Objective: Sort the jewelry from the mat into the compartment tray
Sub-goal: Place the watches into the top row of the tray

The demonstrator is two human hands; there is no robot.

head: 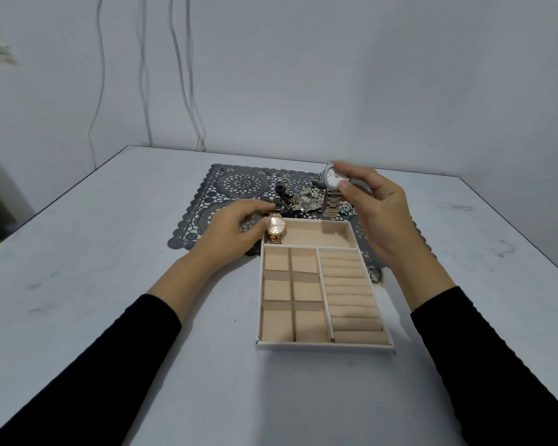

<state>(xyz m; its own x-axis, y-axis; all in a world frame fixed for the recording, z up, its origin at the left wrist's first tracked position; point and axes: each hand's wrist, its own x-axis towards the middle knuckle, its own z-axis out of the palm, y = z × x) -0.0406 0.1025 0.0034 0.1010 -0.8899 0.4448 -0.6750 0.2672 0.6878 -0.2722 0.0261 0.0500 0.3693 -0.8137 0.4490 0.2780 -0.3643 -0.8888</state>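
Gold watch [276, 225] at far-left corner of tray [326, 346], gripped by curled left hand [232, 228], silver watch [331, 181] pinched by right hand [376, 210] beyond tray.

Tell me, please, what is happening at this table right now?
A person is sorting jewelry into a compartment tray. The right hand holds a silver watch up above the dark lace mat. The left hand holds a gold watch at the tray's far left corner. The other compartments look empty, and a jewelry pile waits on the mat.
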